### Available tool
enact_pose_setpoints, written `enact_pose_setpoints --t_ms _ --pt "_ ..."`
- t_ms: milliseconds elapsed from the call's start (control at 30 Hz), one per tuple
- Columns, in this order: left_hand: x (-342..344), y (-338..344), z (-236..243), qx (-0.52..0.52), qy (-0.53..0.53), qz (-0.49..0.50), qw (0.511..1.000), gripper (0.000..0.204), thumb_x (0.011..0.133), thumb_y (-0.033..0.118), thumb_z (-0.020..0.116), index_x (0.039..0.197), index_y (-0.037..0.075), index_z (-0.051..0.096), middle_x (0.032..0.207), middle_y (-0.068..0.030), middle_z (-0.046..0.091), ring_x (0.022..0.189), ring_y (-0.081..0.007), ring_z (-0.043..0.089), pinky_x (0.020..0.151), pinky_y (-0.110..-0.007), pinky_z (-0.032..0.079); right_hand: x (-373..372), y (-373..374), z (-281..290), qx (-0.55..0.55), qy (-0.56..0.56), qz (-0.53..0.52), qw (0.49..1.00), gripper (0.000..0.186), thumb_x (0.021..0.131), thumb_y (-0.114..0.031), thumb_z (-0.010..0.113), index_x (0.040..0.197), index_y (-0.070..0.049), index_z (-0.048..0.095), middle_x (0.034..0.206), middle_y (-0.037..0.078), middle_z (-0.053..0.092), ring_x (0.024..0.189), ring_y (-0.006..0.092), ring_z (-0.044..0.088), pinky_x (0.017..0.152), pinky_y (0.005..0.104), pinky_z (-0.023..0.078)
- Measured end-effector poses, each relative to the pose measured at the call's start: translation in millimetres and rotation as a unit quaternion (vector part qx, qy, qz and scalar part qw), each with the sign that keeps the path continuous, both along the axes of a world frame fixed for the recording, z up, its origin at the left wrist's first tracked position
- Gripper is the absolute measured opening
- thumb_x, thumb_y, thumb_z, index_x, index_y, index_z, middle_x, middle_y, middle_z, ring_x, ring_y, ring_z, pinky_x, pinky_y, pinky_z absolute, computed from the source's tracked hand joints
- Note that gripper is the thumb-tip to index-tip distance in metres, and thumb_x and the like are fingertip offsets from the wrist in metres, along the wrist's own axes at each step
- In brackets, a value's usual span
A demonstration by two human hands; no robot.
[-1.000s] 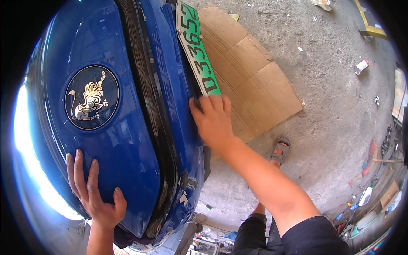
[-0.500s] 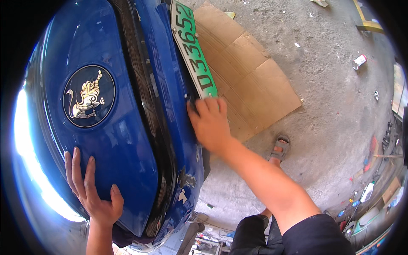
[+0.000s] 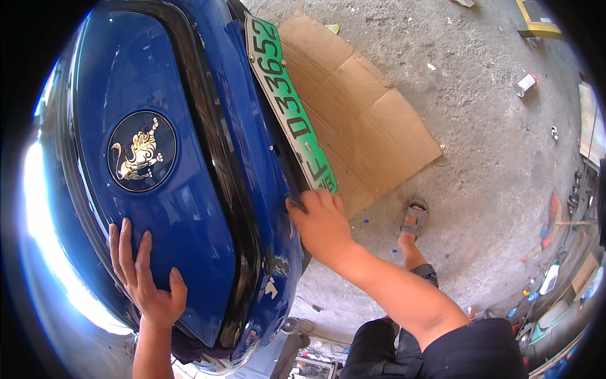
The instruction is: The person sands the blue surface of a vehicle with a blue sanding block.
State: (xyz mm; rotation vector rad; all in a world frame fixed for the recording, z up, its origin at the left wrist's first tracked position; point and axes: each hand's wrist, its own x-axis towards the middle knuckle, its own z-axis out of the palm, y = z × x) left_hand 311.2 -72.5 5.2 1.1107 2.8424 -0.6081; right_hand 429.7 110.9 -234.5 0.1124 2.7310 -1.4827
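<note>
A blue car's rear end with a round gold-on-black animal emblem (image 3: 142,151) fills the left side. My left hand (image 3: 151,287) lies on the blue painted panel (image 3: 183,234) below the emblem, fingers spread and holding nothing. At the near end of the green and white licence plate (image 3: 293,110), my right hand (image 3: 325,230) is closed, its fingers bent over the plate's end and its thumb near the blue bumper (image 3: 252,126). Something dark shows between thumb and fingers; what they grip is hidden. Further down, the bumper has a scraped patch (image 3: 276,265).
Flattened cardboard (image 3: 366,120) lies on the concrete floor beside the bumper. A sandalled foot (image 3: 414,218) stands near its corner. Across the floor are a white and red can (image 3: 525,84) and a yellow-edged frame (image 3: 541,30). Bottles and clutter line the right edge.
My right hand has moved along the plate toward me, uncovering more of its characters. My left hand stays spread on the panel. The whole view has shifted slightly.
</note>
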Motion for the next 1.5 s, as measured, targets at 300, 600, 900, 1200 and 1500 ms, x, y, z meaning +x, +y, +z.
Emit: enact_pose_setpoints --t_ms 300,600,900,1200,1500 --pt "-0.5 3.2 -4.8 0.007 0.006 -0.011 1.0 0.048 0.092 0.037 0.049 0.131 0.01 0.055 0.146 -0.0172 0.044 0.141 -0.0392 0.031 0.114 -0.057 0.023 12.9 -1.4 -8.5 -0.241 -0.159 -0.084 0.954 0.066 0.083 -0.01 0.055 0.145 -0.005 0.034 0.109 0.024 0.058 0.088 0.0442 0.061 0.077 0.0497 0.05" --pt "-2.4 2.4 -5.6 0.006 0.007 -0.022 1.0 0.049 0.093 0.038 0.049 0.134 0.011 0.052 0.147 -0.016 0.043 0.142 -0.0385 0.03 0.115 -0.056 0.022 -47.3 0.5 -1.9 -0.285 -0.283 0.012 0.916 0.07 0.101 -0.047 0.033 0.15 0.001 0.021 0.09 0.036 0.063 0.089 0.0501 0.062 0.083 0.0499 0.048" --pt "-2.2 0.9 -6.6 0.002 0.013 -0.027 1.0 0.05 0.094 0.04 0.048 0.134 0.011 0.052 0.147 -0.0164 0.043 0.142 -0.0385 0.03 0.115 -0.056 0.021 -31.1 -9.1 -7.5 -0.251 -0.276 0.012 0.928 0.076 0.1 -0.05 0.032 0.148 0.007 0.019 0.081 0.029 0.066 0.079 0.046 0.066 0.076 0.0511 0.052" --pt "-1.2 1.9 -5.5 -0.006 0.011 -0.029 1.0 0.05 0.094 0.039 0.047 0.134 0.009 0.052 0.147 -0.0166 0.043 0.142 -0.0386 0.029 0.115 -0.056 0.02 -11.7 -10.4 -3.6 -0.303 -0.309 0.016 0.901 0.076 0.1 -0.051 0.037 0.148 0.006 0.02 0.089 0.034 0.064 0.089 0.0489 0.063 0.082 0.0491 0.049" --pt "-0.5 -0.8 -4.9 -0.008 0.014 -0.027 1.0 0.051 0.094 0.041 0.047 0.134 0.009 0.052 0.147 -0.0164 0.042 0.142 -0.0385 0.029 0.116 -0.055 0.019 7.9 -21.5 -5.7 -0.276 -0.257 -0.026 0.926 0.073 0.1 -0.047 0.038 0.145 0.009 0.024 0.083 0.031 0.066 0.08 0.0461 0.066 0.076 0.0507 0.052"
